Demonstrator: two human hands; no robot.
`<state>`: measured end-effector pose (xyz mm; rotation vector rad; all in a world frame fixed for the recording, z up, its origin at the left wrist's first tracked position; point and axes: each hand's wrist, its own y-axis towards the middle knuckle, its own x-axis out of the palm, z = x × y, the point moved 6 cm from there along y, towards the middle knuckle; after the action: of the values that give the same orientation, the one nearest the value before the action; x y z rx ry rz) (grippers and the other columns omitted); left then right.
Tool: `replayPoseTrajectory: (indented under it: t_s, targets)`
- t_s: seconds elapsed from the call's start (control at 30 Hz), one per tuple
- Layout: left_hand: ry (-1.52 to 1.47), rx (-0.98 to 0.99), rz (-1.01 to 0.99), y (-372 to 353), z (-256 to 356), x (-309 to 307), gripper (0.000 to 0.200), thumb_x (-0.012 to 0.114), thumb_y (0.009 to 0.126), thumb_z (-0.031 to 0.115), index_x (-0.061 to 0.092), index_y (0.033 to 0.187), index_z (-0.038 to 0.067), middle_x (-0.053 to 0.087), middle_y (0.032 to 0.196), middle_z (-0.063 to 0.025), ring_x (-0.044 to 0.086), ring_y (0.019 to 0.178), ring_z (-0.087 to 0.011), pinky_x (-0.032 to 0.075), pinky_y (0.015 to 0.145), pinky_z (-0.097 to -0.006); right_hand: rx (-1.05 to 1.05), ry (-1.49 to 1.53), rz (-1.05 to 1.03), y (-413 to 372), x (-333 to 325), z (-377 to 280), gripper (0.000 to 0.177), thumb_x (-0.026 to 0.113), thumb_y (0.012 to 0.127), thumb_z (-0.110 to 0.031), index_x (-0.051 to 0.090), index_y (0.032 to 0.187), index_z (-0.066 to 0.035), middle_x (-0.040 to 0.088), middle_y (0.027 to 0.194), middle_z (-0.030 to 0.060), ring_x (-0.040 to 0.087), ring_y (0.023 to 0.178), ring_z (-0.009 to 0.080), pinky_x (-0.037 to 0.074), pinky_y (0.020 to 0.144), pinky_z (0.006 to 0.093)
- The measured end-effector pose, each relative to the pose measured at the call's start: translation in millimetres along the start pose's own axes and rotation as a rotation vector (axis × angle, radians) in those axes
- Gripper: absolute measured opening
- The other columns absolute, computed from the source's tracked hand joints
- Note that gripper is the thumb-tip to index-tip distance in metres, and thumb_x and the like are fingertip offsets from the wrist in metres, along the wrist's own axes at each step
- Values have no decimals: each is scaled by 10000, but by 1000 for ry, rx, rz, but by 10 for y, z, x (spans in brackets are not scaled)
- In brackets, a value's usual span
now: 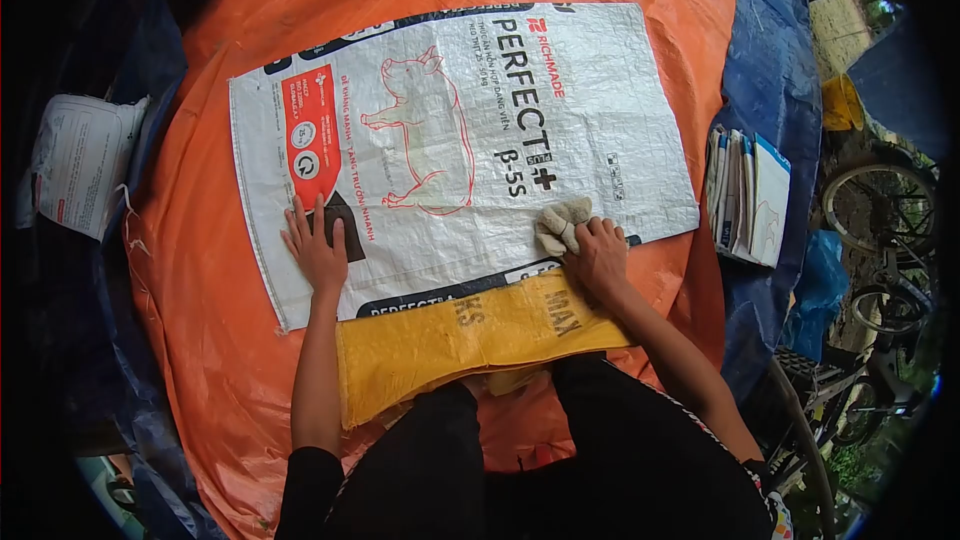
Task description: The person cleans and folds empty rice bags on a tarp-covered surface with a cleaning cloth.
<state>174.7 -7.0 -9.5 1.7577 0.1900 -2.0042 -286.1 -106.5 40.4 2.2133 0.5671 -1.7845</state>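
Sack lies flat under left grip, which is spread, grasping nothing. Right grip clasps rag against sack's near side. Yellow bag bodyward of right grip; orange tarp beneath. Looks like wiping; next stroke calls for steady left pressure.

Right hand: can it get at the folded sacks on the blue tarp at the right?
Probably yes: only the flat white sack and orange tarp seem to lie between the right hand and the folded sacks. But it holds a bunched cloth, likely to be set down first.
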Motion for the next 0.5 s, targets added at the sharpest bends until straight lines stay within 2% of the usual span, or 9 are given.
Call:
replayPoseTrajectory:
  t_s: [0.03, 0.1, 0.17, 0.23, 0.33, 0.43, 0.5]
  targets:
    - [-3, 0, 0, 4, -5, 8, 551, 488, 1021, 446, 418, 1543, 284, 236, 1669, -92, 194, 1529, -384, 91, 1216, -589, 22, -64, 17, -51, -61, 232, 345, 822, 684, -253, 599, 891, -89, 562, 929, 99, 551, 933, 312, 404, 785, 435]
    - [-15, -4, 2, -2, -10, 15, 551, 492, 1020, 440, 417, 1543, 285, 234, 1670, -89, 194, 1529, -383, 91, 1217, -590, 200, -185, 149, -150, -113, 805, 348, 821, 678, -246, 596, 896, -95, 557, 919, 95, 553, 913, 305, 401, 764, 436]
    - [-21, -1, 5, 12, 9, 12, 551, 495, 1019, 437, 416, 1543, 286, 233, 1671, -86, 194, 1529, -383, 92, 1217, -589, 367, -344, 227, -269, -207, 1317, 317, 787, 760, -276, 594, 928, -89, 567, 940, 96, 569, 957, 314, 423, 798, 454]
    - [-14, 3, 6, 16, 15, 0, 552, 498, 1018, 434, 416, 1543, 287, 232, 1671, -82, 194, 1529, -382, 94, 1217, -589, 560, -400, 212, -374, -287, 1738, 302, 762, 797, -283, 592, 939, -78, 569, 978, 110, 566, 993, 324, 432, 825, 456]
    - [-15, 3, 14, 12, 23, 4, 552, 499, 1017, 435, 415, 1543, 288, 236, 1670, -80, 195, 1529, -382, 97, 1218, -587, 519, -460, 173, -350, -312, 1980, 261, 679, 841, -239, 551, 987, -64, 553, 1034, 124, 545, 998, 349, 437, 818, 478]
    - [-19, -4, 8, 13, 24, 5, 553, 494, 1018, 439, 412, 1544, 287, 240, 1668, -80, 196, 1528, -383, 100, 1218, -586, 524, -471, 271, -307, -284, 2086, 283, 661, 847, -230, 525, 1032, -66, 539, 1023, 128, 536, 990, 350, 437, 801, 472]
    - [-9, -8, 8, 10, 45, -4, 549, 505, 1020, 420, 412, 1544, 284, 240, 1668, -82, 203, 1526, -381, 102, 1219, -580, 560, -276, 211, -216, -378, 1917, 284, 624, 899, -199, 493, 1078, -21, 577, 1036, 192, 567, 1013, 406, 455, 818, 499]
